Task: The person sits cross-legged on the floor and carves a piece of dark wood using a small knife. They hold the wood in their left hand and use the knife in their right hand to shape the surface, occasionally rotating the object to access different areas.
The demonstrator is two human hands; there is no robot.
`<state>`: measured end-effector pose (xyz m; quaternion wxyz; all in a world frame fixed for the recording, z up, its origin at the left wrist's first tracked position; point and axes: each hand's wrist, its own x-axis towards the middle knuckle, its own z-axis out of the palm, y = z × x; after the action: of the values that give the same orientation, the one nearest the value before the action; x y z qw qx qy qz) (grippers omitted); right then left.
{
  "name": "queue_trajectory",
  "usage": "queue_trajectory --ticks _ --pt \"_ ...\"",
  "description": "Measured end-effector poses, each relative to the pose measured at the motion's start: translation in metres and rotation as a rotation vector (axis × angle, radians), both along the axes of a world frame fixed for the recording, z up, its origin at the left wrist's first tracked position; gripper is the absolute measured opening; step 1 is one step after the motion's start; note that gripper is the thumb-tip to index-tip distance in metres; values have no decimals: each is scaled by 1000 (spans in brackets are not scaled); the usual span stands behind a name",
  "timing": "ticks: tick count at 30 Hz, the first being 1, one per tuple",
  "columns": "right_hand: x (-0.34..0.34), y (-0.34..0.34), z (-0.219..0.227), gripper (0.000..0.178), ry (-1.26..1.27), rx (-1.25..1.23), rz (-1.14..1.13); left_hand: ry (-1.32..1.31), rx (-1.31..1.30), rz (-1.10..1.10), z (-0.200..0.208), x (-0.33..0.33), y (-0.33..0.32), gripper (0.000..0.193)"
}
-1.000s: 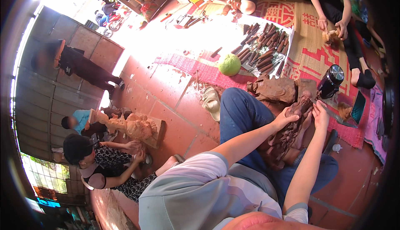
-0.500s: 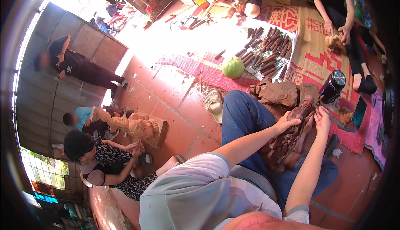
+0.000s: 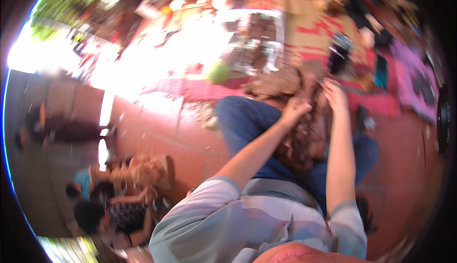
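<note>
A dark brown wood carving (image 3: 299, 141) with a knobbly, deeply cut surface lies slanting between my legs, over my lap. My left hand (image 3: 296, 108) is closed on its upper left side. Beside its upper right edge is my right hand (image 3: 336, 96), fingers bent together; blur hides what they hold, if anything. A rough brown wood block (image 3: 273, 83) stands just beyond the carving. The whole picture is smeared by motion.
Past the block are a dark flask (image 3: 339, 56), a green round fruit (image 3: 219, 72) and many dark-handled tools (image 3: 259, 37) on a white sheet. Pale sandals (image 3: 207, 115) lie left of my knee. People sit at the left and far side, near a pale carving (image 3: 148, 170).
The view has swung, so the scene sits further left and higher, and it is now blurred. My left hand still grips the carving; my right hand stays beside it.
</note>
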<state>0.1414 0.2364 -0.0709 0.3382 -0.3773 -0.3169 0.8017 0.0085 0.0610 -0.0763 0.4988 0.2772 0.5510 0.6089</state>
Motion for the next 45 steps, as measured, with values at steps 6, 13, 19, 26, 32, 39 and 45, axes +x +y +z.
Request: queue_trajectory --ticks 6,13,19,26,32,39,45 --pt "-10 -18 30 21 -52 -10 -119 -85 -169 12 23 2 -9 68" --pt "1 -13 9 18 -3 -54 -166 -15 -241 -19 13 0 -5 101" --pt "-5 -26 12 18 74 6 -170 -66 -248 -68 5 -7 -7 101" --pt "-16 -36 28 12 119 170 -257 -71 -223 -83 17 -3 -4 100" --pt "-12 -40 21 11 154 26 -361 34 -282 13 13 1 -8 83" --pt "-13 -43 21 11 175 100 -346 29 -287 -11 8 -4 -7 81" --pt "-22 -51 31 9 -182 367 -302 -101 -202 -94 21 1 -5 89"
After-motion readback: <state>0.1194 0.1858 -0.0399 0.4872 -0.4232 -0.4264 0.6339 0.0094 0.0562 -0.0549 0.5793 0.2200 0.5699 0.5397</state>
